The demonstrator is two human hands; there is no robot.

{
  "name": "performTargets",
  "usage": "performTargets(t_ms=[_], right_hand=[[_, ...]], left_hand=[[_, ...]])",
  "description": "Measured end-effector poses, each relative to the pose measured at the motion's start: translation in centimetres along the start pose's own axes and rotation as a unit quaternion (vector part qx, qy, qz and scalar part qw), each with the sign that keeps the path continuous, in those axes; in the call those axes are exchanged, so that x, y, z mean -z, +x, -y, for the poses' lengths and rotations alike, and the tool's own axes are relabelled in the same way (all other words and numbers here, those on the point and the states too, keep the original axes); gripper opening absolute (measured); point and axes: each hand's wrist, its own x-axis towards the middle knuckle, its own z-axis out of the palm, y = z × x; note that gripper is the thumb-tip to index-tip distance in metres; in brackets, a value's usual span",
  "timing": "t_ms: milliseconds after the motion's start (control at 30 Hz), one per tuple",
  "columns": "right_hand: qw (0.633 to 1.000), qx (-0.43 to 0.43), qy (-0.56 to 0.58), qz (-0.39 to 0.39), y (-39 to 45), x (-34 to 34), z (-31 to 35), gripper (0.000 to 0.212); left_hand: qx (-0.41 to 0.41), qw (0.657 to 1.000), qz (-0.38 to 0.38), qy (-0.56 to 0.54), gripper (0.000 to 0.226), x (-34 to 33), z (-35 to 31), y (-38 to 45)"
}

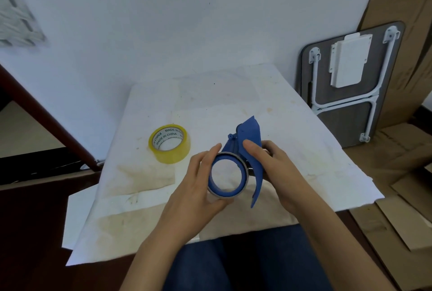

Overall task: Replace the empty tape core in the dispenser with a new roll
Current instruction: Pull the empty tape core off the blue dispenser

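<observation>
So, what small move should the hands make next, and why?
Probably the left hand should slide the empty core off the blue dispenser while the right hand steadies it: the core still sits there, and the new roll waits untouched.

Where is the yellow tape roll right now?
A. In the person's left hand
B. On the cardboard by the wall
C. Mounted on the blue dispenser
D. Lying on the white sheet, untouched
D: the roll lies alone on the sheet, while both hands hold the dispenser.
</observation>
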Motion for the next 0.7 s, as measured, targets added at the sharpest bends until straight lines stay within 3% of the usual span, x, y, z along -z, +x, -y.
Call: performTargets(t_ms=[400,700], right_hand=[[0.991,-0.050,0.120,0.013,0.0,0.2,-1.0,0.048],[0.992,-0.018,0.097,0.073,0.0,1.2,-0.6,0.046]], left_hand=[[0.012,0.997,-0.054,0.048,0.097,-0.8,-0.6,0.7],[0.035,0.998,-0.048,-0.001,0.097,0.2,0.2,0.6]])
